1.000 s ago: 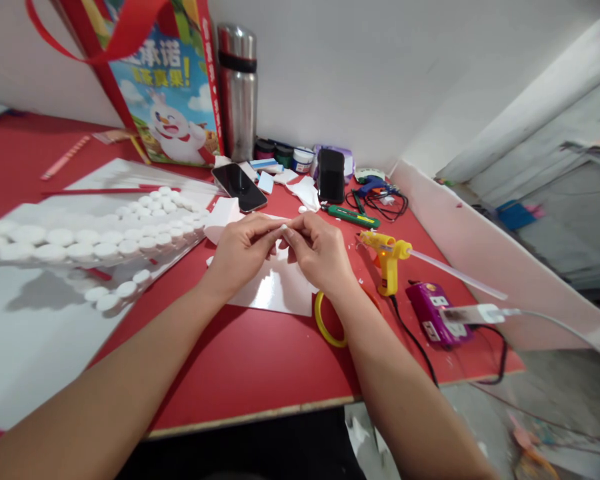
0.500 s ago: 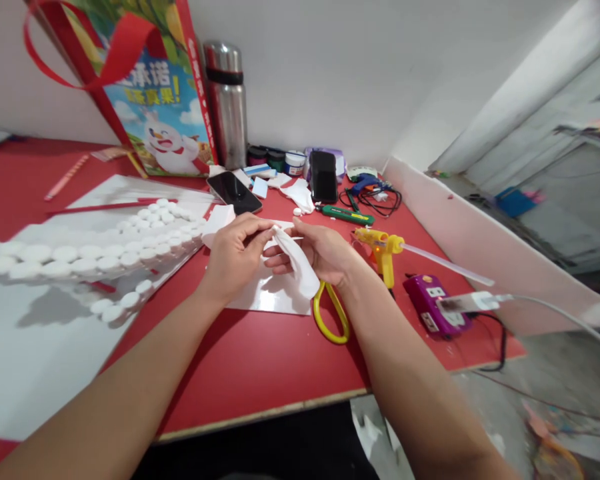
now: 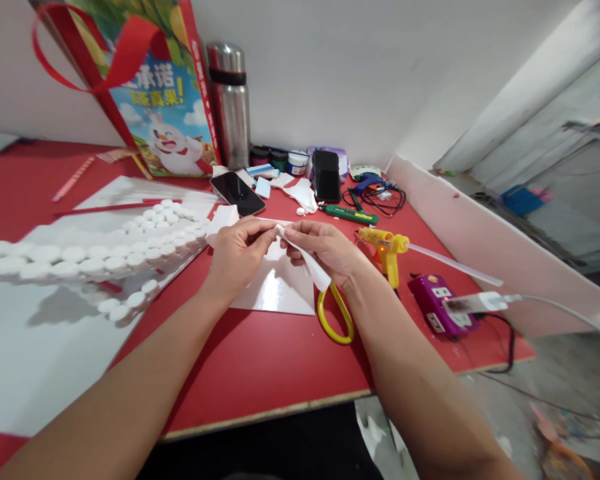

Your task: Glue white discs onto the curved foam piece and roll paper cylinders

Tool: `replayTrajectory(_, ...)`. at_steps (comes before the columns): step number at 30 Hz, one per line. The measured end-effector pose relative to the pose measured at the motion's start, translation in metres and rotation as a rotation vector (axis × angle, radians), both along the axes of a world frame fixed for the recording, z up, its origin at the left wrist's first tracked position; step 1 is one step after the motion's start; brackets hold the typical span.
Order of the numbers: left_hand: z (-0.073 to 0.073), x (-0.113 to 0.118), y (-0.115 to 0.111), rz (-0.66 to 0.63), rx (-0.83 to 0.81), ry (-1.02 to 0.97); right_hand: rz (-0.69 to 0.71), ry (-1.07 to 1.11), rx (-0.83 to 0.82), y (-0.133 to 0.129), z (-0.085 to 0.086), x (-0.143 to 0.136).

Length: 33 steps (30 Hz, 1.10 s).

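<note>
A white strip of paper or tissue (image 3: 314,265) is pinched between both hands over a glossy white sheet (image 3: 280,283). My left hand (image 3: 240,257) grips the strip's upper end between thumb and forefinger, where it looks rolled or bunched. Right beside those fingertips, my right hand (image 3: 325,247) closes on the same strip, whose loose end hangs down below the palm. Under the right wrist lie yellow-handled scissors (image 3: 336,327), their blades hidden. Left of the hands is a structure of joined white discs (image 3: 95,257) on a white board (image 3: 45,373).
A yellow glue gun (image 3: 387,250) and a purple power socket (image 3: 443,307) with a plugged cable stand at right. Behind are a green cutter (image 3: 350,213), two phones (image 3: 237,193), paint jars (image 3: 279,160), a steel flask (image 3: 230,107) and a bag (image 3: 170,100). The table's front edge is near.
My right hand's fingers have closed onto the strip beside the left fingertips. The strip now looks narrower and more tightly folded. The whole view has shifted slightly.
</note>
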<state>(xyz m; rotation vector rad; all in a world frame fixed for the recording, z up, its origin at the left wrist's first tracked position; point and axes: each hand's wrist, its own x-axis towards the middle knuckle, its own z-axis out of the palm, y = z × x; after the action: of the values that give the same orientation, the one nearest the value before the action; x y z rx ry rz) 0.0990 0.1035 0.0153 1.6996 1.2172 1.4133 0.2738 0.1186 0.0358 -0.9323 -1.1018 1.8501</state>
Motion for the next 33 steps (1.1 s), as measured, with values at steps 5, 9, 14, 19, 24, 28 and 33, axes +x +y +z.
replayTrajectory(5,-0.001,0.002,-0.001,-0.022,-0.114,-0.097,-0.115,-0.209,0.229,0.001,0.000,-0.004)
replayTrajectory(9,-0.003,0.006,-0.004,0.003,-0.101,-0.117,-0.283,-0.459,0.402,-0.001,-0.008,-0.011)
replayTrajectory(14,-0.001,0.009,-0.009,0.100,0.187,0.049,-0.462,-0.584,0.610,-0.007,-0.016,-0.019)
replayTrajectory(19,-0.002,0.009,-0.011,0.163,0.391,0.236,-0.362,-0.433,0.621,-0.009,-0.013,-0.019)
replayTrajectory(24,-0.005,0.013,-0.014,0.131,0.464,0.337,-0.399,-0.383,0.613,-0.006,-0.014,-0.016)
replayTrajectory(28,-0.006,0.012,-0.012,0.054,0.311,0.102,-0.345,-0.322,0.616,-0.003,-0.015,-0.014)
replayTrajectory(33,-0.006,0.008,-0.006,-0.056,0.142,-0.066,-0.275,-0.356,0.652,-0.001,-0.017,-0.011)
